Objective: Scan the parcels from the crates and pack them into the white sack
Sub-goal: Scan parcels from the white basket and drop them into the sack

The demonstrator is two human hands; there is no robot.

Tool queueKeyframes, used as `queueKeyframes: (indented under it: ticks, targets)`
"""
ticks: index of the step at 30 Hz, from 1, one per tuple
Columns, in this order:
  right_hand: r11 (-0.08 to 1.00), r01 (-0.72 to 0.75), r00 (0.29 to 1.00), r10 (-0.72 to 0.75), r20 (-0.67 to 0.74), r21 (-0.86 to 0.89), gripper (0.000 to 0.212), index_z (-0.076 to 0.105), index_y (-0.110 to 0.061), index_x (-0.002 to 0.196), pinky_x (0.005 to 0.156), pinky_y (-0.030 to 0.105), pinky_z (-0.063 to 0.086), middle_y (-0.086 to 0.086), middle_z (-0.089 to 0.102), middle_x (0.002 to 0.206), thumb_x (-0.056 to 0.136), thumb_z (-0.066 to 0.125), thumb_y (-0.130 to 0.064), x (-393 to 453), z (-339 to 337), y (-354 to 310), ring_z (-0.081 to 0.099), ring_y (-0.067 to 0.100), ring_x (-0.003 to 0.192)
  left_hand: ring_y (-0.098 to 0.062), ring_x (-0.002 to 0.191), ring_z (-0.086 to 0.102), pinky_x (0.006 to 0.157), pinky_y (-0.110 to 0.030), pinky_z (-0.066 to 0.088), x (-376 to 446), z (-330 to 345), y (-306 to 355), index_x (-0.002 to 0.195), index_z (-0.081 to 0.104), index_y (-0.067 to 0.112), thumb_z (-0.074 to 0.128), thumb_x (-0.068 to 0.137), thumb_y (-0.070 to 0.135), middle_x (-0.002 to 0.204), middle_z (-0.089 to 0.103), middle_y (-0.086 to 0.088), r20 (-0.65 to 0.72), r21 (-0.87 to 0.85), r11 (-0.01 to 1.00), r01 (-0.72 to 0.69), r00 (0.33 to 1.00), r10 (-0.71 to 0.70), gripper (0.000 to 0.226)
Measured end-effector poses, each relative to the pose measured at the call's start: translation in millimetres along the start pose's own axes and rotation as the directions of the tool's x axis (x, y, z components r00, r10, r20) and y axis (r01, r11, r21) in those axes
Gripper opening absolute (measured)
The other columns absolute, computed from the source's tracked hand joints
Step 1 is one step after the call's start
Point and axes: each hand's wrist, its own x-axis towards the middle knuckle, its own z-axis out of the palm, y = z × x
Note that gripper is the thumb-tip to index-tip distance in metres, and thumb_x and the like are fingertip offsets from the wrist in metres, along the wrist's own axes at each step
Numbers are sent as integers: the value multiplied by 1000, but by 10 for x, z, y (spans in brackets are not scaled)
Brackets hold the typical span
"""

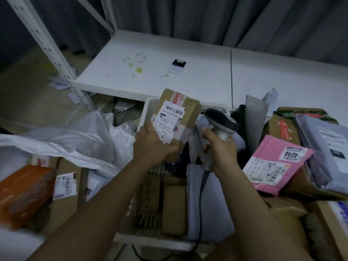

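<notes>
While the left hand (150, 142) holds a small cardboard box (178, 117) up over the white crate (148, 110), I see its fingers curled round the box's lower end, thumb against the near edge of the white shipping label (169, 119), so that grip is closed on the box. The label faces up toward me, barcodes showing, and the box is tilted with its far end raised. My right hand (220, 147) is wrapped round the handle of a barcode scanner (220, 121), its grip closed on it, with the dark head of the scanner just beside the box's right edge and pointing toward it; I cannot tell whether the two touch. The scanner's cable (202, 194) hangs down from the handle across the crate. Inside the crate below both hands lie more parcels: brown cardboard boxes (173, 204) and a grey mailer bag (207, 200). To the left, the white sack (84, 140) lies crumpled and open beside the crate, with an orange parcel (24, 193) and a labelled carton (67, 185) near it. To the right, a pink mailer (276, 166) marked 4014 rests on a heap of other parcels, next to a grey plastic mailer (325, 153). Beyond the crate is the white tabletop (207, 76), carrying a small white and black device (178, 66) and some scraps of paper (136, 65).
</notes>
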Motion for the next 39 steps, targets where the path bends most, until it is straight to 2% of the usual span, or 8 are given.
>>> queueKeyframes:
  ticks: [4, 12, 16, 20, 23, 26, 29, 39]
  targets:
    - [995, 31, 993, -42, 107, 97, 38, 67, -5, 110, 69, 34, 54, 10, 70, 92, 81, 78, -26, -483, 186, -70, 65, 21, 79, -27, 122, 44, 95, -48, 46, -515, -455, 58, 135, 34, 17, 68, 51, 65, 128, 48, -7, -41, -164, 987, -4, 999, -3, 103]
    - [965, 254, 921, -261, 289, 65, 39, 68, -7, 113, 79, 34, 60, 7, 74, 106, 77, 81, -10, -1451, 597, -120, 72, 20, 95, 6, 92, 45, 80, -21, 42, -1268, -1394, -276, 118, 39, 31, 73, 66, 61, 120, 33, 6, -100, -424, 905, -26, 995, -18, 68]
    - [968, 247, 866, -241, 438, 43, 33, 69, -8, 111, 87, 46, 57, 9, 74, 105, 80, 78, -13, -1791, 698, -133, 72, 25, 98, -19, 101, 63, 87, -39, 51, -1444, -1978, -521, 92, 54, 28, 59, 86, 53, 115, 64, -6, 30, -683, 723, 108, 992, -120, 26]
    - [975, 223, 839, -184, 512, -16, 50, 65, -10, 119, 94, 51, 53, 9, 72, 112, 73, 81, -23, -2053, 800, -147, 69, 26, 103, -25, 99, 68, 86, -45, 54, -1643, -2369, -748, 100, 51, 21, 69, 83, 33, 111, 70, -10, 169, -761, 621, 191, 981, -95, 27]
    - [978, 188, 892, -133, 432, -86, 71, 52, -12, 135, 97, 48, 52, 8, 66, 124, 75, 81, -36, -2224, 922, -186, 65, 25, 111, -20, 93, 70, 65, -34, 55, -1748, -2523, -810, 119, 43, 20, 72, 83, 20, 110, 70, -8, 86, -793, 594, 139, 989, -118, 46]
    - [965, 222, 923, -163, 349, -136, 33, 58, -18, 114, 69, 27, 57, 3, 69, 99, 86, 72, -27, -2382, 999, -223, 66, 19, 84, -18, 96, 67, 70, -33, 54, -1802, -2609, -884, 132, 31, 21, 71, 83, 11, 114, 66, -5, -45, -799, 599, 57, 987, -154, 63]
    - [943, 290, 891, -205, 404, -161, 11, 57, -17, 82, 39, 12, 39, 0, 58, 63, 87, 65, -11, -2571, 1017, -272, 52, 11, 51, -18, 96, 66, 72, -33, 54, -1827, -2650, -979, 138, 31, 22, 70, 83, 10, 118, 63, -5, -79, -793, 608, 43, 982, -173, 69]
    - [863, 413, 792, -184, 581, -290, 30, 57, -11, 60, 39, 18, 38, -2, 49, 43, 80, 77, -20, -2932, 997, -242, 44, 9, 37, -19, 95, 66, 81, -42, 55, -1815, -2685, -1257, 139, 36, 27, 70, 83, 14, 112, 64, -3, -58, -735, 670, 105, 975, -215, 67]
